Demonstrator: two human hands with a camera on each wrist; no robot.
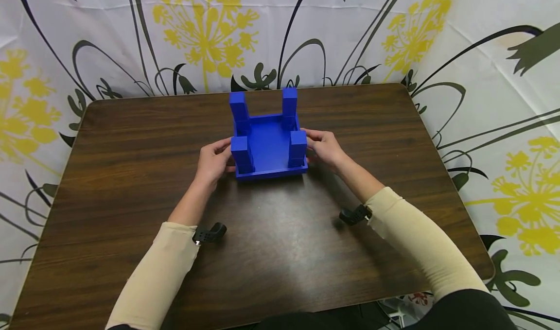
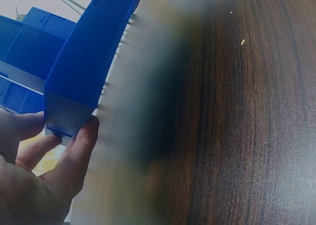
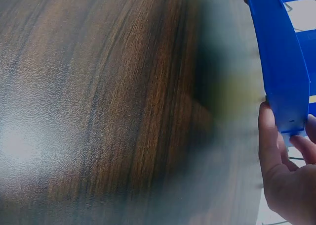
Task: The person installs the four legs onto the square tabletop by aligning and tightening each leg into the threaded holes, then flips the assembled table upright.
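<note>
A blue open tray-like piece with a square post standing up at each corner is between the two hands, near the table's far side. The left hand grips its left wall, and in the left wrist view thumb and fingers close round one end of the blue piece. On the opposite side, the right hand holds the right wall. The right wrist view shows those fingers pinching the end of the blue piece. Whether its base touches the table cannot be told.
A dark wood-grain table lies beneath. White cloth with yellow and grey plant prints hangs behind its far edge and along both sides. Black wrist devices sit on the cream sleeves.
</note>
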